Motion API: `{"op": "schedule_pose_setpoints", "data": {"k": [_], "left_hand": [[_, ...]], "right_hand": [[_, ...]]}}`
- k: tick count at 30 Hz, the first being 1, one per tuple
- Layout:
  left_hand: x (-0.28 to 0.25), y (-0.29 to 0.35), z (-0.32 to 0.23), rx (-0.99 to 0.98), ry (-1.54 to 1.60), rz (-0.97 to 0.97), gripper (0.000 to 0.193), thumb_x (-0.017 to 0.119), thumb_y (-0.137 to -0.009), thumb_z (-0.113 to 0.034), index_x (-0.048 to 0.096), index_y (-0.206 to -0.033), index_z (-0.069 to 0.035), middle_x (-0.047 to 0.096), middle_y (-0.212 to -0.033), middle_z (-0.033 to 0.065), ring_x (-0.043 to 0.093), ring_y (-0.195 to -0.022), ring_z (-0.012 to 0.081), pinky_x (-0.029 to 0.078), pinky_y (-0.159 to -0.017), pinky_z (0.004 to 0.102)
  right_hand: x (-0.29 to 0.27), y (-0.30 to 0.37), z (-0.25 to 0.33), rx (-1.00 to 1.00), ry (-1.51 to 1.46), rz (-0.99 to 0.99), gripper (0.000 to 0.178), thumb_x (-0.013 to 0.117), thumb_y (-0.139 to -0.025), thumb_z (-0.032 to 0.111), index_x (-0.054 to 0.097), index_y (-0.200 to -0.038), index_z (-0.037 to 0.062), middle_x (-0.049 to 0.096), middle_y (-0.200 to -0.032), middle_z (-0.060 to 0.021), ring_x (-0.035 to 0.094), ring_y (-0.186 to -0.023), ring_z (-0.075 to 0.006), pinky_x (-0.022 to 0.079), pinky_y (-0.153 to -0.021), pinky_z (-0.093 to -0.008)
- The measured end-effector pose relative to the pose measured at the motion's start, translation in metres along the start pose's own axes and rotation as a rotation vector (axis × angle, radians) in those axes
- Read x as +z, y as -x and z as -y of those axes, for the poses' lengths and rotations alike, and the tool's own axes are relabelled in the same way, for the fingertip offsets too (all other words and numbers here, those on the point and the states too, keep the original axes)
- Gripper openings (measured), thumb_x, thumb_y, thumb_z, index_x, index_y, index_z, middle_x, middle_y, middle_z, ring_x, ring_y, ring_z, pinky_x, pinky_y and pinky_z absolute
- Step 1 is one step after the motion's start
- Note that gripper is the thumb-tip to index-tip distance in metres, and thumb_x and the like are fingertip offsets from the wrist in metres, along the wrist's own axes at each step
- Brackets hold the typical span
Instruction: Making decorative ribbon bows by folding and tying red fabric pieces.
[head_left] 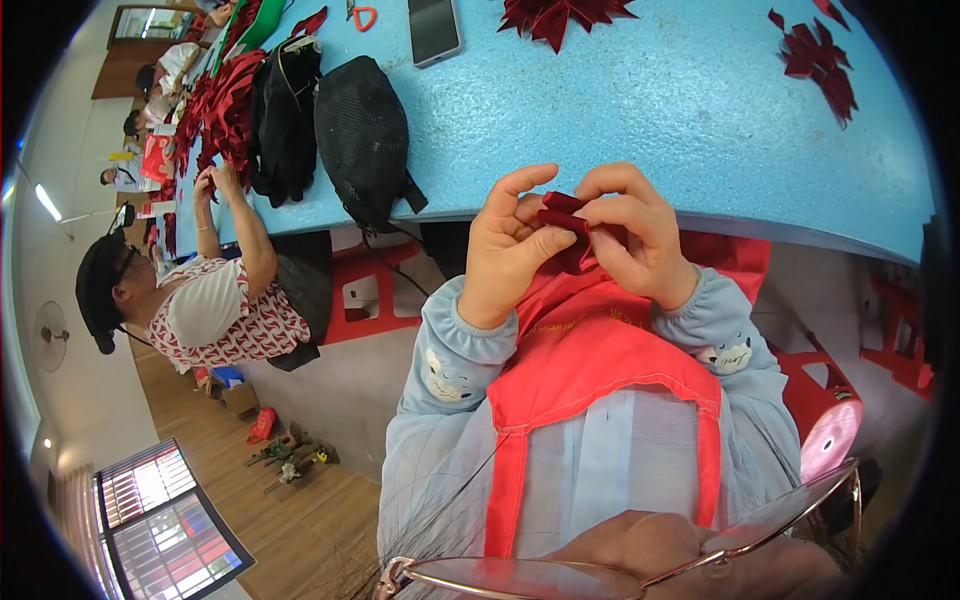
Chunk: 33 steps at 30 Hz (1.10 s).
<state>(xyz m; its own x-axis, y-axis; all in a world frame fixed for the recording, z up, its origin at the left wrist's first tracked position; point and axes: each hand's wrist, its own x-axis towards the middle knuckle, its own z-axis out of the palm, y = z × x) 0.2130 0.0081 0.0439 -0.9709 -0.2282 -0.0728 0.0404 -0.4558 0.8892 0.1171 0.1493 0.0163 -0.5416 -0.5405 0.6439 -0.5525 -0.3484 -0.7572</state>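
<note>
A small folded piece of dark red velvety fabric [562,217] is pinched between my two hands, just off the table's near edge and above my red apron [600,350]. My left hand [512,245] grips its left side with the thumb laid across the front and the index finger raised and curled. From the other side, the fingertips and thumb of my right hand [638,235] close on the fabric. My fingers cover part of the piece. Both forearms wear light blue sleeve covers.
On the blue table [600,120] lie a black mesh bag [362,135], a phone [434,28], red-handled scissors [365,17] and dark red fabric flowers [818,65]. To the left a co-worker [210,300] handles pieces by a red fabric heap [225,110]. Red stools [365,295] stand below.
</note>
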Motion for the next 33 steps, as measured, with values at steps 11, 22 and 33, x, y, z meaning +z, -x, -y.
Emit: {"op": "schedule_pose_setpoints", "data": {"k": [11,22,33], "left_hand": [[0.007,0.0,0.008,0.146,-0.759,-0.039,0.057,0.063,-0.077,0.009,0.042,-0.129,-0.006,0.062,-0.093,0.0073,0.059,-0.084,0.0105,0.048,-0.072,0.0229],[-0.005,-0.006,-0.018,-0.207,-0.086,-0.008,0.06,0.064,-0.079,0.005,0.037,-0.132,-0.005,0.061,-0.094,0.0067,0.059,-0.083,0.0118,0.048,-0.077,0.0231],[-0.016,-0.007,-0.033,-0.371,-0.067,0.063,0.066,0.068,-0.079,-0.002,0.034,-0.135,-0.004,0.062,-0.101,0.0101,0.061,-0.091,0.017,0.049,-0.082,0.0286]], "right_hand": [[0.02,0.017,-0.015,0.582,-0.422,-0.272,0.017,0.052,-0.086,-0.001,0.057,-0.102,0.0021,0.056,-0.1,-0.0042,0.053,-0.093,-0.0123,0.045,-0.078,-0.0243],[0.01,0.01,-0.003,0.524,-0.847,-0.07,0.035,0.05,-0.084,-0.002,0.049,-0.118,0.0019,0.053,-0.113,-0.0065,0.049,-0.109,-0.0132,0.04,-0.093,-0.0278],[0.007,0.019,-0.021,0.759,-0.84,-0.232,0.016,0.052,-0.091,0.008,0.058,-0.103,-0.001,0.063,-0.096,-0.0054,0.059,-0.088,-0.0118,0.048,-0.079,-0.0245]]}}
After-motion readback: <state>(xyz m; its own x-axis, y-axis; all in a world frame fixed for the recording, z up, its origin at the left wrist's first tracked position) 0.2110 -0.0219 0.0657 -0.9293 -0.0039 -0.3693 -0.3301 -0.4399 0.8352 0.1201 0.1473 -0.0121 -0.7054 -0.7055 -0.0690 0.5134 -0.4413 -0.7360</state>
